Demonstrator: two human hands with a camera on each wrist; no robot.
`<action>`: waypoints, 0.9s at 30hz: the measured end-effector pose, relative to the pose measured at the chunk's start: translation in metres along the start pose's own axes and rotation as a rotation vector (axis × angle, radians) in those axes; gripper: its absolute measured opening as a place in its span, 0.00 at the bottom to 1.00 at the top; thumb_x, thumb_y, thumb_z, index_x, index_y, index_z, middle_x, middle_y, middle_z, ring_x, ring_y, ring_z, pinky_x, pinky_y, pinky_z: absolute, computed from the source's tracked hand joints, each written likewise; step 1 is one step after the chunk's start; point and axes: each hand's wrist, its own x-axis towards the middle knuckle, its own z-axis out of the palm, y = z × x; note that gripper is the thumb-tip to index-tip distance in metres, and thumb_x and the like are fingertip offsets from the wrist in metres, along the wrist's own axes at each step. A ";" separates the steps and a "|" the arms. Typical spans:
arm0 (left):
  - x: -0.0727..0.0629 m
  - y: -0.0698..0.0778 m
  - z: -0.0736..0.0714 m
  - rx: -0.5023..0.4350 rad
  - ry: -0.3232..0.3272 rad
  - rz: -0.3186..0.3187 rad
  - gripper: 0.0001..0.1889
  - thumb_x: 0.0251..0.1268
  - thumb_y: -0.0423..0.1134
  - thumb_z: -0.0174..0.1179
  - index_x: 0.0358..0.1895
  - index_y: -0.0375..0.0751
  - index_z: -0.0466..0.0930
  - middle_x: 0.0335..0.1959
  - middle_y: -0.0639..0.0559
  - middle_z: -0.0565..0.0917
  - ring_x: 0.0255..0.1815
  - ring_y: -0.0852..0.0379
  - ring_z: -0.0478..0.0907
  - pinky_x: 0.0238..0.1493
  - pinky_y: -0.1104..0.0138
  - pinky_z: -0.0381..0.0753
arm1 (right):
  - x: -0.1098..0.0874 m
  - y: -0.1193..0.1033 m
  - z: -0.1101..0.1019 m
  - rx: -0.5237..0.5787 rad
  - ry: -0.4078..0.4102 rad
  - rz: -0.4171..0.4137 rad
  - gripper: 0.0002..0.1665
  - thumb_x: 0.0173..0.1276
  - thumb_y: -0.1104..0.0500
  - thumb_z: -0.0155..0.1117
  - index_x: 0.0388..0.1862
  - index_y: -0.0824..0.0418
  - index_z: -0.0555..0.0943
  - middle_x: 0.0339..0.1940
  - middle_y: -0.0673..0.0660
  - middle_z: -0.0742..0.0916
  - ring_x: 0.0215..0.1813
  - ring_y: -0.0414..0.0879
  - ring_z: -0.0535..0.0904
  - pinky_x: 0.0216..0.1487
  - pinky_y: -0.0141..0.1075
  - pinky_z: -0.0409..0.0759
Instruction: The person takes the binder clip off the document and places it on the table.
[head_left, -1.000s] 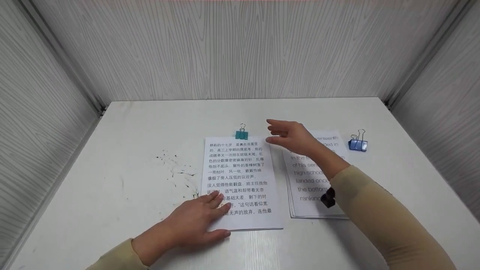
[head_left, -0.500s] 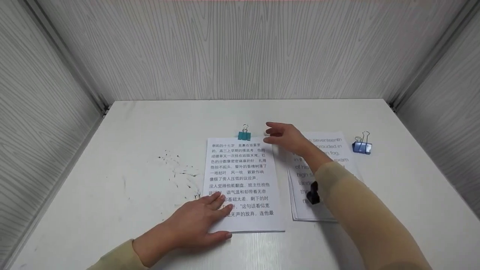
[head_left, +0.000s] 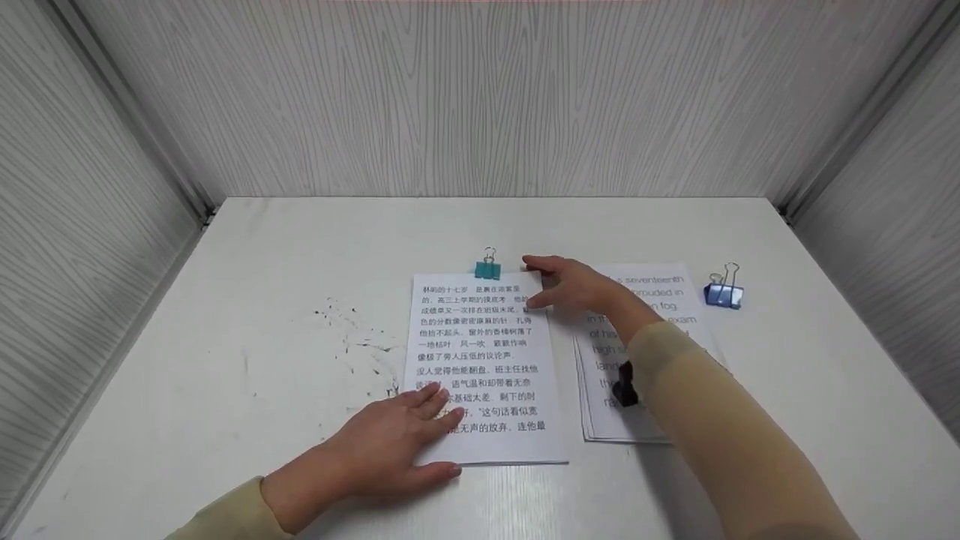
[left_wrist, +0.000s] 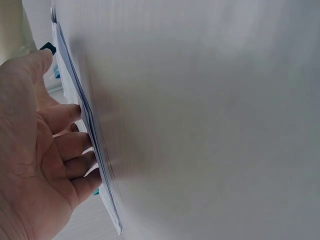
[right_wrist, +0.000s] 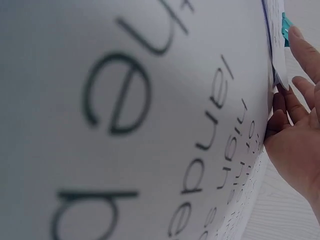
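Note:
A stack of printed paper sheets [head_left: 480, 352] lies in the middle of the table. On its near left part rests my left hand [head_left: 390, 446], palm down with the fingers fairly straight. In the left wrist view, those fingertips [left_wrist: 87, 182] meet the stack's side edge. At the far right corner is my right hand [head_left: 574, 289], thumb over the printed side and a finger reaching past the far edge. The right wrist view shows a bent paper corner [right_wrist: 281, 77] by the fingers. A teal binder clip [head_left: 488, 270] sits at the stack's far edge, overlapping it in this view.
To the right lies a second stack of sheets in larger English print [head_left: 645, 337], partly under the right forearm. A blue binder clip [head_left: 724, 295] stands beyond it on the table. Dark marks [head_left: 367, 345] spot the white tabletop [head_left: 247, 300] at left.
My right hand has come down and closer to the far right corner of the middle stack, its thumb now over the edge. The left hand has stayed in place.

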 end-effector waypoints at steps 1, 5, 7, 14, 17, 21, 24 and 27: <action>0.000 0.000 0.000 -0.001 -0.001 -0.001 0.40 0.77 0.72 0.47 0.80 0.49 0.72 0.80 0.43 0.69 0.81 0.42 0.65 0.74 0.46 0.72 | 0.000 0.001 0.000 -0.008 -0.002 -0.003 0.56 0.65 0.50 0.82 0.87 0.43 0.62 0.82 0.45 0.71 0.86 0.48 0.56 0.85 0.48 0.50; -0.001 0.001 0.000 0.003 0.005 0.004 0.39 0.77 0.71 0.48 0.79 0.49 0.72 0.79 0.42 0.70 0.81 0.42 0.66 0.74 0.47 0.72 | 0.001 0.002 0.001 -0.031 -0.006 -0.005 0.57 0.64 0.50 0.83 0.87 0.42 0.62 0.83 0.47 0.70 0.86 0.49 0.56 0.85 0.47 0.50; -0.001 0.002 0.000 0.007 0.010 0.007 0.39 0.78 0.70 0.48 0.79 0.49 0.73 0.79 0.41 0.70 0.81 0.42 0.66 0.74 0.47 0.72 | 0.002 0.003 0.002 -0.042 -0.007 0.003 0.57 0.63 0.50 0.83 0.87 0.41 0.62 0.83 0.47 0.70 0.86 0.49 0.57 0.85 0.46 0.51; 0.000 0.002 -0.002 0.005 -0.006 0.005 0.39 0.78 0.70 0.48 0.79 0.48 0.72 0.79 0.41 0.70 0.81 0.42 0.65 0.75 0.47 0.71 | 0.004 0.002 0.002 -0.079 -0.020 0.031 0.57 0.63 0.49 0.83 0.86 0.38 0.62 0.83 0.49 0.68 0.86 0.51 0.57 0.84 0.48 0.52; 0.001 0.002 -0.002 0.010 -0.009 0.006 0.39 0.78 0.70 0.47 0.80 0.49 0.72 0.79 0.41 0.70 0.81 0.42 0.64 0.75 0.47 0.71 | 0.004 -0.001 0.001 -0.112 -0.020 0.032 0.56 0.65 0.49 0.82 0.87 0.38 0.62 0.82 0.51 0.70 0.84 0.52 0.59 0.84 0.49 0.54; 0.001 0.001 -0.002 0.024 -0.007 0.008 0.39 0.79 0.72 0.44 0.80 0.49 0.72 0.79 0.41 0.70 0.81 0.42 0.65 0.75 0.47 0.71 | 0.002 -0.006 0.002 -0.100 -0.010 0.037 0.55 0.66 0.50 0.81 0.87 0.38 0.62 0.82 0.54 0.70 0.82 0.53 0.63 0.82 0.50 0.57; 0.001 0.001 -0.002 0.031 -0.003 0.011 0.40 0.79 0.72 0.43 0.79 0.49 0.72 0.79 0.41 0.71 0.81 0.41 0.66 0.75 0.47 0.71 | 0.000 -0.010 0.004 -0.038 0.005 0.043 0.55 0.65 0.52 0.81 0.86 0.39 0.63 0.81 0.55 0.72 0.78 0.52 0.67 0.80 0.50 0.61; 0.000 0.002 -0.002 0.029 -0.001 0.012 0.40 0.79 0.72 0.44 0.79 0.49 0.73 0.79 0.41 0.71 0.80 0.41 0.66 0.74 0.47 0.72 | -0.002 -0.012 0.006 0.025 0.023 0.031 0.54 0.65 0.55 0.81 0.86 0.41 0.64 0.76 0.55 0.77 0.71 0.52 0.72 0.76 0.48 0.65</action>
